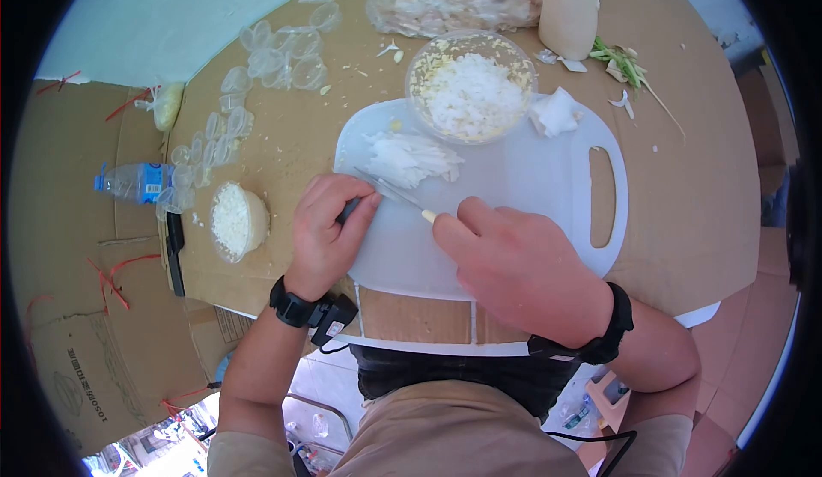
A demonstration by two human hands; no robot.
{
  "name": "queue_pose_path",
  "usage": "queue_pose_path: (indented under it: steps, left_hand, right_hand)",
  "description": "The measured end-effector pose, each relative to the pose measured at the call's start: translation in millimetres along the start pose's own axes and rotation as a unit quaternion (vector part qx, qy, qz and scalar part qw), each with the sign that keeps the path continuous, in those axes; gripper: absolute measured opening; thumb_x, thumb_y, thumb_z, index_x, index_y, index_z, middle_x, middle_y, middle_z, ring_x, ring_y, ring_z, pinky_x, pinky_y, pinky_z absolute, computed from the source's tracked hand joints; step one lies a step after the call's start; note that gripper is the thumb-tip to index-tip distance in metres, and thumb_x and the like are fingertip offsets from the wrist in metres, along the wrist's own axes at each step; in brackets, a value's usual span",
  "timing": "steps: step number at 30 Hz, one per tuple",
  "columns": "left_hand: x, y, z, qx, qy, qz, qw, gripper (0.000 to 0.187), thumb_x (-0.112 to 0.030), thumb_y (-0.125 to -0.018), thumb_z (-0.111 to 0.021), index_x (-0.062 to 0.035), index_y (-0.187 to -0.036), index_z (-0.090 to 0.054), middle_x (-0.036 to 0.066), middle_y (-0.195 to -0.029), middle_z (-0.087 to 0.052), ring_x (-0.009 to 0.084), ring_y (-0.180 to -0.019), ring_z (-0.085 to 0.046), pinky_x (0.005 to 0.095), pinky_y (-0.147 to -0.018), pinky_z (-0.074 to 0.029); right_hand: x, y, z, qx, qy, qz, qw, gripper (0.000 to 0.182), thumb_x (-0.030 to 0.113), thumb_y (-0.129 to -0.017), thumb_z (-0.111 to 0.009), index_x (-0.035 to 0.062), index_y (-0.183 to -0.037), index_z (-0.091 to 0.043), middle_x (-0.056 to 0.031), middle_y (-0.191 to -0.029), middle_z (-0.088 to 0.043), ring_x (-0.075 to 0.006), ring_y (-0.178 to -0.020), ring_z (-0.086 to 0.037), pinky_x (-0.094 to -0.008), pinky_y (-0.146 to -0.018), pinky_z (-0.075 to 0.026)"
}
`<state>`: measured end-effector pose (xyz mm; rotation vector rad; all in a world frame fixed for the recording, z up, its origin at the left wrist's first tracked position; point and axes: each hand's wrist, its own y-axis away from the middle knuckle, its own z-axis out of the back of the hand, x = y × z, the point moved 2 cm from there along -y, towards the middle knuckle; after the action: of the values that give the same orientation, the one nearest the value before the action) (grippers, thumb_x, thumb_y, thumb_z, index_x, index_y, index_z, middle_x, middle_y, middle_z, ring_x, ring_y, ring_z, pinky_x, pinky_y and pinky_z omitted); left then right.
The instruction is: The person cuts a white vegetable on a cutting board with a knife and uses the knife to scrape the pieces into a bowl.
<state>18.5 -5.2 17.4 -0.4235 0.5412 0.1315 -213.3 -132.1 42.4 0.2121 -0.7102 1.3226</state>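
A small knife (402,194) with a cream handle is gripped in my right hand (522,254), its blade slanting up and left over the white cutting board (531,177). Fingers curled, my left hand (330,224) is closed around a small dark object (347,211), mostly hidden, right by the blade. Just beyond the blade lies a pile of white strips (411,158). White chunks (556,113) rest at the board's upper right. A clear bowl (522,59) holding chopped white and yellowish pieces stands at the board's far edge.
Left of the board stands a small tub (258,223) of white bits. Clear plastic cups (291,53) and a water bottle (137,183) are farther left. At the back are a filled plastic bag (454,2), a large white radish-like piece (568,14) and green stems (621,64).
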Motion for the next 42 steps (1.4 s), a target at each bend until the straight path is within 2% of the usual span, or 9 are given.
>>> queue_pose_path:
  steps: [5,9,11,14,27,42]
  left_hand:
    - [0,0,-1,0.003,0.008,0.010,1.000,0.010,-0.001,-0.096,-0.079,-0.0017,-0.103,-0.073,0.009,-0.098,-0.071,0.0204,-0.084,-0.065,0.0309,-0.074,-0.052]
    - [-1,0,-1,0.002,0.011,0.005,1.000,0.009,-0.001,-0.096,-0.079,-0.0016,-0.103,-0.072,0.009,-0.098,-0.071,0.0197,-0.083,-0.065,0.0307,-0.074,-0.052]
    - [-1,0,-2,-0.005,0.018,0.038,0.999,0.010,-0.003,-0.092,-0.082,-0.0028,-0.098,-0.074,0.011,-0.096,-0.074,0.0292,-0.086,-0.068,0.0385,-0.077,-0.054]
    - [0,1,-3,-0.012,0.016,0.035,0.999,0.010,-0.003,-0.091,-0.082,-0.0033,-0.099,-0.075,0.010,-0.096,-0.074,0.0292,-0.086,-0.067,0.0387,-0.077,-0.054]
    - [2,2,-3,-0.010,0.018,0.048,0.999,0.011,-0.003,-0.090,-0.081,-0.0051,-0.100,-0.076,0.010,-0.097,-0.075,0.0310,-0.087,-0.068,0.0397,-0.076,-0.053]
    - [1,0,-2,-0.014,0.010,0.032,0.999,0.012,-0.002,-0.089,-0.081,-0.0052,-0.099,-0.076,0.011,-0.096,-0.075,0.0328,-0.087,-0.069,0.0409,-0.078,-0.054]
  right_hand:
    - [-5,-3,-5,-0.038,0.001,0.011,0.999,0.024,0.005,-0.085,-0.069,0.0063,-0.104,-0.056,-0.0116,-0.089,-0.056,-0.0290,-0.068,-0.068,-0.0412,-0.057,-0.054]
    - [-5,-5,-6,-0.034,0.002,0.001,0.999,0.023,0.004,-0.084,-0.069,0.0061,-0.103,-0.055,-0.0116,-0.089,-0.056,-0.0292,-0.065,-0.067,-0.0417,-0.056,-0.053]
    - [-4,-7,-6,-0.051,-0.008,0.006,0.999,0.022,0.004,-0.085,-0.068,0.0060,-0.102,-0.055,-0.0114,-0.089,-0.056,-0.0294,-0.065,-0.066,-0.0420,-0.056,-0.053]
    - [-1,-10,-11,-0.056,-0.016,0.017,0.998,0.021,0.004,-0.085,-0.068,0.0061,-0.101,-0.054,-0.0116,-0.089,-0.055,-0.0293,-0.064,-0.066,-0.0420,-0.056,-0.052]
    - [6,-12,-10,-0.019,-0.010,0.004,1.000,0.024,0.003,-0.084,-0.068,0.0063,-0.102,-0.053,-0.0119,-0.088,-0.054,-0.0289,-0.064,-0.065,-0.0419,-0.055,-0.051]
    - [4,-12,-8,0.005,-0.023,0.011,1.000,0.025,-0.001,-0.084,-0.068,0.0051,-0.100,-0.050,-0.0141,-0.087,-0.053,-0.0329,-0.065,-0.063,-0.0447,-0.056,-0.049]
